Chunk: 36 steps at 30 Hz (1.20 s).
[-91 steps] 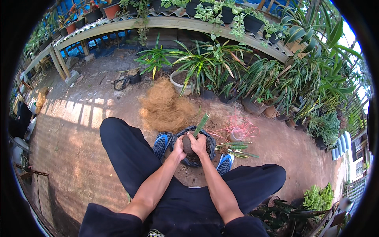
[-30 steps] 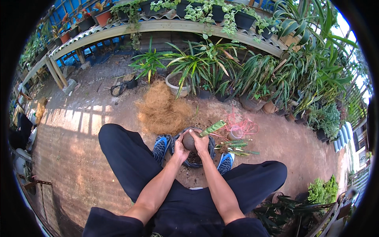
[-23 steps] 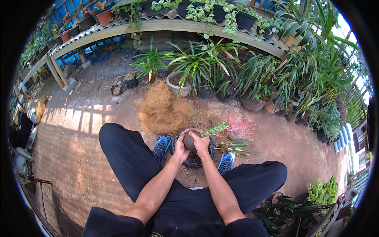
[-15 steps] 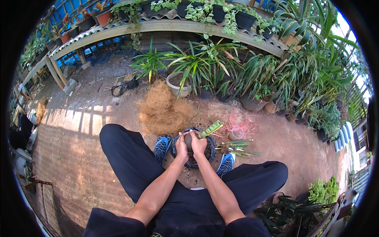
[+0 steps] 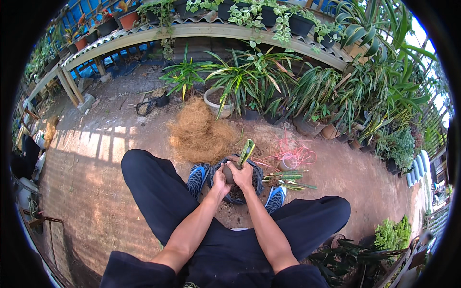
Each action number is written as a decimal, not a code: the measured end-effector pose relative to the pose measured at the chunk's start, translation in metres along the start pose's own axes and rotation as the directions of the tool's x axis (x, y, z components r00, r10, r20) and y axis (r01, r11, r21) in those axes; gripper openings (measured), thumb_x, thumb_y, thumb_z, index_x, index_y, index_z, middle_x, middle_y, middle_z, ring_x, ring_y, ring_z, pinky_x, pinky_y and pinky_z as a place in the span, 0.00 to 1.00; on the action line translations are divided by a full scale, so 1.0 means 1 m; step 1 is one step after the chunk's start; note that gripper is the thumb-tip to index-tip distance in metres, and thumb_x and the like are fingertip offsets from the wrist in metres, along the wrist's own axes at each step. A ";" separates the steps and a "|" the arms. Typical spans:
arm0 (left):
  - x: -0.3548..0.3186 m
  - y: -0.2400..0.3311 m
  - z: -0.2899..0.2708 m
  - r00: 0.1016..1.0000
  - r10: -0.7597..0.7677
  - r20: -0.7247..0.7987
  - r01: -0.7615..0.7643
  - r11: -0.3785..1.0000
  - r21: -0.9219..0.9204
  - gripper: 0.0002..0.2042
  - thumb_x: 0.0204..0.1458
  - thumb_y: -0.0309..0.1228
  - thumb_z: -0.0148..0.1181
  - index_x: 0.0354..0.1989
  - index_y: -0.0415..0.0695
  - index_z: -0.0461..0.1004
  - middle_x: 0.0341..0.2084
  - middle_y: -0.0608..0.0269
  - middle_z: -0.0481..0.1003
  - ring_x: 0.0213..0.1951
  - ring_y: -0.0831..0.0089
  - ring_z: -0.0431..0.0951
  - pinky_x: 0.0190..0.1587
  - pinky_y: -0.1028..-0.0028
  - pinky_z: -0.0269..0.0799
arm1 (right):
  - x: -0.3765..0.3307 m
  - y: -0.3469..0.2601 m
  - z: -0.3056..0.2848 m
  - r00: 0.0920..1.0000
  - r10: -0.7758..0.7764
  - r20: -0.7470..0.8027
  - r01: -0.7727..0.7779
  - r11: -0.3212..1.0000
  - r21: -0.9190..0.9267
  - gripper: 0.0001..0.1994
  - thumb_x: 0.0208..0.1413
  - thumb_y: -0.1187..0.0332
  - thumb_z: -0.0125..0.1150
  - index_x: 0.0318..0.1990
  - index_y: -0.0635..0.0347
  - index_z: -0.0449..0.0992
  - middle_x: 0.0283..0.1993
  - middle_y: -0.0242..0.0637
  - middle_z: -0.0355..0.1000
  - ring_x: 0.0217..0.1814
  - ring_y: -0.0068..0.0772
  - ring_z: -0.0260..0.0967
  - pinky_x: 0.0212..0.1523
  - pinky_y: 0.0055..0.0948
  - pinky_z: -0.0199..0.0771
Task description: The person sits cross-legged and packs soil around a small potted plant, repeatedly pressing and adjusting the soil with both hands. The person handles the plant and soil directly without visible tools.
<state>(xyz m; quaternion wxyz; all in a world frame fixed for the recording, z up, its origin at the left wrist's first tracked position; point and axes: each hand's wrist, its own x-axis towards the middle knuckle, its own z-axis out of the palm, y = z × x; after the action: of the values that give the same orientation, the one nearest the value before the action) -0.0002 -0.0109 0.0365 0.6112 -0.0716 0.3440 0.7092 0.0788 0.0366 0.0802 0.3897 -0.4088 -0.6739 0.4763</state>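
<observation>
A rounded brown ball of soil (image 5: 229, 177) is cupped between my two hands above a black plastic-lined container of dark soil (image 5: 258, 190). My left hand (image 5: 220, 179) wraps its left side. On the other side my right hand (image 5: 243, 174) curls round it, thumb over the top. Rising from the ball is a short, thick green plant with pale leaf edges (image 5: 247, 151), leaning slightly right; its base is hidden by my fingers. Several loose cuttings of similar leaves (image 5: 290, 182) lie right of the container, beside my shoe.
A heap of brown coconut fibre (image 5: 199, 137) lies beyond my left shoe (image 5: 197, 180). Tangled pink string (image 5: 301, 151) surrounds a clear plastic cup (image 5: 288, 162) to the right. Potted plants line the far side, under and on a long bench (image 5: 206, 30).
The soil ball has been turned and tilted in my hands, so the plant now points more upright instead of out to the right. Both hands keep hold of it.
</observation>
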 end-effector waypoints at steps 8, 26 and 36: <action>-0.012 0.011 0.009 0.997 -0.059 0.048 0.056 0.996 0.063 0.18 0.63 0.47 0.41 0.49 0.52 0.73 0.46 0.60 0.77 0.46 0.64 0.80 0.46 0.52 0.78 | 0.006 -0.006 -0.005 0.986 -0.156 0.064 0.160 0.985 -0.061 0.15 0.50 0.62 0.68 0.41 0.64 0.82 0.38 0.44 0.80 0.41 0.34 0.79 0.47 0.30 0.74; -0.011 0.013 0.012 1.000 0.003 0.013 -0.002 0.998 -0.067 0.21 0.65 0.47 0.34 0.51 0.50 0.73 0.45 0.63 0.78 0.46 0.63 0.80 0.49 0.55 0.77 | 0.000 -0.014 0.003 0.955 -0.228 -0.189 0.209 0.971 -0.112 0.16 0.49 0.59 0.70 0.38 0.65 0.82 0.39 0.50 0.79 0.39 0.43 0.78 0.43 0.36 0.75; 0.009 0.000 -0.008 0.998 -0.047 0.043 0.050 0.997 -0.066 0.18 0.64 0.37 0.35 0.48 0.45 0.73 0.43 0.58 0.78 0.43 0.62 0.81 0.48 0.56 0.78 | -0.013 -0.002 0.006 0.941 -0.264 -0.212 0.252 0.964 -0.082 0.08 0.51 0.70 0.62 0.35 0.66 0.81 0.33 0.51 0.78 0.36 0.48 0.79 0.40 0.37 0.77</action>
<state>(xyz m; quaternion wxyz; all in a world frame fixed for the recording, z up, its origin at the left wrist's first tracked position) -0.0050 -0.0078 0.0259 0.6323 -0.0859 0.3055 0.7067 0.0773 0.0225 0.0793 0.5101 -0.3777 -0.6866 0.3546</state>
